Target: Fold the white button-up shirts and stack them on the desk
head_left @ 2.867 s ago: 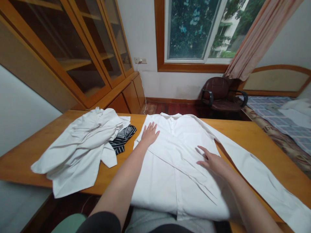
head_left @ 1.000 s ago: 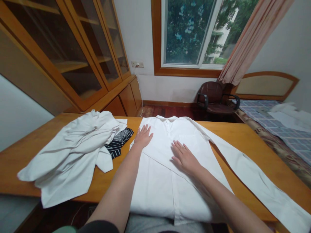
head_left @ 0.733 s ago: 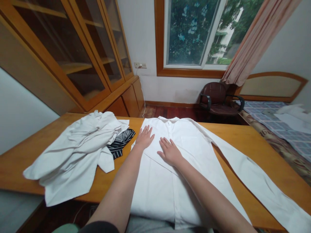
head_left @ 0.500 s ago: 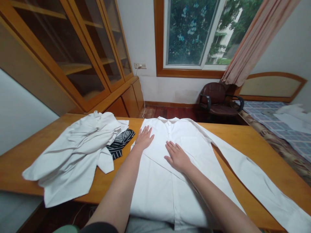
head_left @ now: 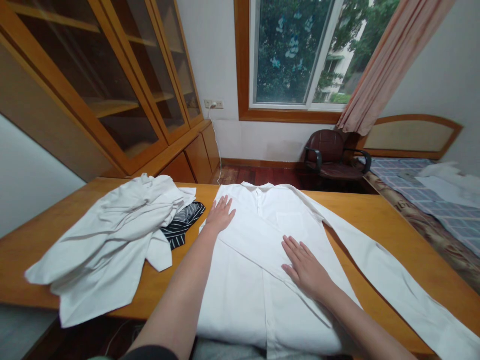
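Note:
A white long-sleeved shirt lies front side up on the wooden table, its collar toward the far edge. One sleeve is folded diagonally across the front; the other stretches out to the right, down to the near edge. My left hand rests flat near the shirt's left shoulder, fingers stretched out. Flat on the folded sleeve, right of the button line, lies my right hand, its fingers extended. Neither hand grips the fabric.
Left of the shirt is a rumpled pile of white clothing, with a black striped cloth partly under it. A glass-fronted cabinet stands behind at left. Beyond the table are a brown armchair and a bed at right.
My right hand has slid right and toward me along the folded sleeve, which now lies straighter. My left hand stays at the shoulder. The view has shifted slightly.

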A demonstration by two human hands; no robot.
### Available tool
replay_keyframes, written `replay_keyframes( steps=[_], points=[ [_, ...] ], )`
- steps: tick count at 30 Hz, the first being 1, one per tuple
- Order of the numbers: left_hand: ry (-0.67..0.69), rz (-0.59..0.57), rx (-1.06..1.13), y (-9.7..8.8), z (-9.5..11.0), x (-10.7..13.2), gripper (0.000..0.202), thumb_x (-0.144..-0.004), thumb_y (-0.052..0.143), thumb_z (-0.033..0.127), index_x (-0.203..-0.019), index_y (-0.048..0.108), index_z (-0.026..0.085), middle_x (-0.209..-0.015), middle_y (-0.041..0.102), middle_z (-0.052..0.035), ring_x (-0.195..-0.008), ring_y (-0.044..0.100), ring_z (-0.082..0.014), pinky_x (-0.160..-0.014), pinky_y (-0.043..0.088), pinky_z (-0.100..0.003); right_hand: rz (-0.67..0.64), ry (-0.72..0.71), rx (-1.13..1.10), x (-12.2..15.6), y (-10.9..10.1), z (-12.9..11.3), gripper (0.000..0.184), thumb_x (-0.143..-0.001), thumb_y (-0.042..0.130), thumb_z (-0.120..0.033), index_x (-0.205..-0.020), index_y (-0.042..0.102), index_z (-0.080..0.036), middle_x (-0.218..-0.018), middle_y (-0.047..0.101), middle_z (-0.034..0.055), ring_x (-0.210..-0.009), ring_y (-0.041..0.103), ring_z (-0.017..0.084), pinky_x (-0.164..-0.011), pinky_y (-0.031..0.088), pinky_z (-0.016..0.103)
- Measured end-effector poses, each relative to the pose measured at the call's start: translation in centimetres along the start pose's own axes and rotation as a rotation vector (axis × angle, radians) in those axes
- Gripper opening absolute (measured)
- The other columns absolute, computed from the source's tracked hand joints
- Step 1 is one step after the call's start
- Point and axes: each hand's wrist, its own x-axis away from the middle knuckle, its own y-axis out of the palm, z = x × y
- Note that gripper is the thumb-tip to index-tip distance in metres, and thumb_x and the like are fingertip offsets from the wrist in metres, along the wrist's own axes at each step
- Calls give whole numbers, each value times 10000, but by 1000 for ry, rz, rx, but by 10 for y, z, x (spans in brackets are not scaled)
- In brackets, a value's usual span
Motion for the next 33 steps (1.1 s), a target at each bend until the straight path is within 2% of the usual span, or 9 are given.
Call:
replay_keyframes(
  steps=[3, 6, 9, 12, 16, 20, 25, 33],
  points=[
    [0, -6, 0, 0, 0, -1, 636, -1035, 252, 499, -1594, 276, 195, -1677, 180, -79, -1560, 130, -236, -1267, 97, -489, -4, 10, 5, -8, -2, 0, 612, -1034, 426, -430, -1586, 298, -198, -1614, 344, 125, -1498, 323, 276, -1204, 298, 540],
    [-3, -11, -1, 1, 0, -1, 642, -1035, 244, 503, -1595, 272, 192, -1679, 173, -75, -1561, 120, -229, -1270, 84, -481, 21, 46, -14, -37, -3, -7, 587, -1035, 420, -427, -1557, 358, -164, -1600, 371, 143, -1489, 339, 291, -1209, 274, 559],
    [-2, -12, 1, 1, -1, -2, 651, -1032, 238, 507, -1596, 271, 183, -1680, 166, -73, -1563, 106, -225, -1272, 77, -477, 54, 25, -57, -80, 1, -26, 603, -1024, 439, -412, -1556, 352, -141, -1624, 318, 149, -1516, 273, 302, -1207, 274, 558],
    [2, -8, 0, 2, -2, -2, 655, -1030, 237, 505, -1596, 269, 176, -1679, 169, -75, -1562, 110, -226, -1271, 86, -480, 56, -25, -111, -122, 13, -51, 603, -1020, 446, -398, -1556, 352, -139, -1628, 306, 147, -1516, 270, 304, -1207, 273, 548],
    [1, -1, -1, 2, -3, -3, 661, -1029, 243, 499, -1598, 259, 164, -1678, 172, -72, -1561, 119, -234, -1271, 96, -485, 16, -83, -153, -150, 30, -74, 592, -1020, 450, -423, -1524, 406, -115, -1613, 340, 149, -1512, 285, 285, -1221, 246, 536],
    [6, 6, -8, 2, -4, -4, 671, -1029, 241, 498, -1596, 258, 141, -1676, 178, -81, -1560, 124, -238, -1271, 97, -486, -3, -77, -164, -144, 34, -69, 605, -1019, 451, -445, -1517, 420, -103, -1608, 350, 147, -1509, 293, 274, -1232, 234, 508],
    [9, -5, -21, 1, -3, -5, 679, -1030, 241, 493, -1588, 264, 107, -1674, 175, -97, -1558, 138, -244, -1268, 113, -494, -13, -47, -139, -116, 24, -44, 607, -1014, 465, -422, -1538, 396, -124, -1617, 333, 133, -1507, 300, 262, -1229, 255, 480],
    [10, -19, -4, -2, -3, -8, 670, -1032, 260, 488, -1590, 263, 117, -1673, 172, -92, -1559, 128, -239, -1270, 104, -487, -27, 16, -46, -74, 10, -14, 582, -1028, 437, -401, -1538, 396, -122, -1613, 340, 133, -1501, 315, 269, -1222, 272, 491]
  ],
)
